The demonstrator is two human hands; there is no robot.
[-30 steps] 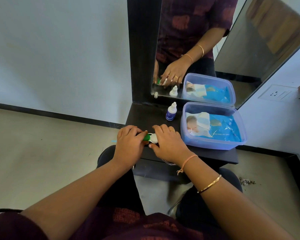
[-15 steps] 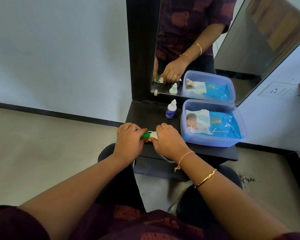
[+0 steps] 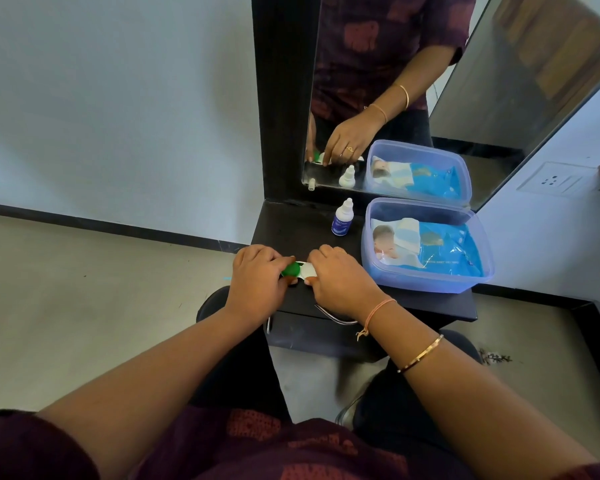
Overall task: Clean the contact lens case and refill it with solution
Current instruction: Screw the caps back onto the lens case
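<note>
While it sits near the front edge of the dark wooden shelf (image 3: 288, 226), the green-and-white plastic lens case (image 3: 300, 270) is pinched by curled fingers, left hand (image 3: 257, 280) on green, right hand (image 3: 342, 282) on white. The small white dropper bottle (image 3: 342, 219) stands apart at one o'clock, the translucent blue tub (image 3: 430, 280) at two.

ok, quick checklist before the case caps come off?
1. Left hand grips green cap: ok.
2. Right hand grips white cap: ok.
3. Case over the shelf, not past its edge: ok.
4. Solution bottle upright, capped, behind the hands: ok.
5. Wipes pack in the open tub: ok.
6. Caps loose or tight: cannot tell.
</note>
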